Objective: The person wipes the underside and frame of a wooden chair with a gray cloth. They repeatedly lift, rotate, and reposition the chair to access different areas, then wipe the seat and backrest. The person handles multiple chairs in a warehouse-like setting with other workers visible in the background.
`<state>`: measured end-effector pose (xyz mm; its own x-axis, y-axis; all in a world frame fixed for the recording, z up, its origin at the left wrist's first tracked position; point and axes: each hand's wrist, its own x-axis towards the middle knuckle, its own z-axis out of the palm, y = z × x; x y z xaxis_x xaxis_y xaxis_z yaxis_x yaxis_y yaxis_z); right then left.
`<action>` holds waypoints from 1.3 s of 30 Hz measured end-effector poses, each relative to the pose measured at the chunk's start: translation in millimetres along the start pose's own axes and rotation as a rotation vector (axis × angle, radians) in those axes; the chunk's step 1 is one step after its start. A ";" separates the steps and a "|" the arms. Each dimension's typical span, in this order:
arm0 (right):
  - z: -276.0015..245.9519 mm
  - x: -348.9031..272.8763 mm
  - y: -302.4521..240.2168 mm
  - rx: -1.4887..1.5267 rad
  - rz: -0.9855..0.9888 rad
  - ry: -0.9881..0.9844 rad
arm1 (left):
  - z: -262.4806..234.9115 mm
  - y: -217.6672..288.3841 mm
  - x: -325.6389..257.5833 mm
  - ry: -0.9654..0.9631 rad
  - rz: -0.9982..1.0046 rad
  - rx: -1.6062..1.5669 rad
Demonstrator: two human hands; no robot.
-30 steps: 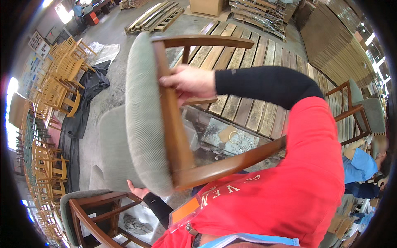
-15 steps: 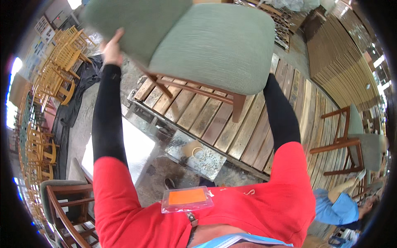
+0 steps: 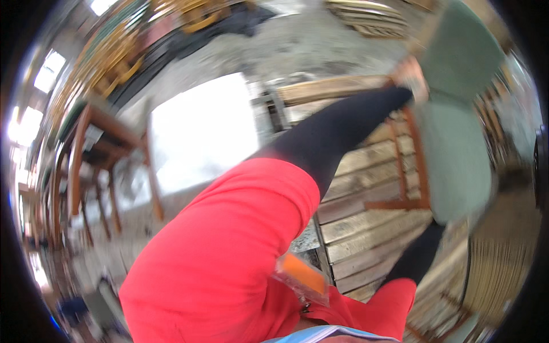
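Note:
A chair with grey-green upholstered seat and back and brown wooden legs is at the right, over the slatted wooden platform. My left hand, blurred, is closed on the edge of its backrest, with the arm stretched across in front of me. My right arm, in a black sleeve, reaches to the near end of the seat. The right hand is hidden behind the seat, so its fingers do not show. Whether the chair's legs touch the slats cannot be made out.
Wooden slats form the platform below the chair. A white flat-topped block stands left of it. Farther left is another wooden-framed chair. Stacked brown cardboard stands at the right, and yellowish wooden chairs line the far left.
My view has swung round to the left, so the chair and platform now appear farther right. My left arm reaches across with its hand still on the backrest; the right hand stays hidden.

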<state>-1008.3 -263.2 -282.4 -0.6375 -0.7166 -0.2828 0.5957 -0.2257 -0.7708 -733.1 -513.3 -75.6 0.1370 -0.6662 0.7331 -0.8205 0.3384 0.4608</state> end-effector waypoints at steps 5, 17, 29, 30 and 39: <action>-130.6 -132.3 -23.2 -0.114 -0.348 0.354 | -213.8 -190.5 -294.6 -1.280 -0.403 -1.029; 302.2 -587.4 427.6 -0.424 0.981 -0.899 | -918.8 -579.1 -367.7 0.495 -0.672 0.765; 574.8 -820.9 440.8 -0.241 1.050 -1.232 | -1121.8 -698.2 -190.4 -0.326 -1.356 0.245; 579.1 -811.4 439.9 -0.270 1.057 -1.214 | -1114.7 -697.4 -188.4 -0.327 -1.351 0.177; 544.3 -697.9 360.3 -0.353 1.111 -1.231 | -1037.3 -595.6 -219.8 -0.349 -1.187 0.139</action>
<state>-82.9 -203.6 -52.1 0.8137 -0.5055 -0.2868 0.2233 0.7276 -0.6487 301.2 121.0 7.6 0.6964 -0.6600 -0.2819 -0.3450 -0.6522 0.6750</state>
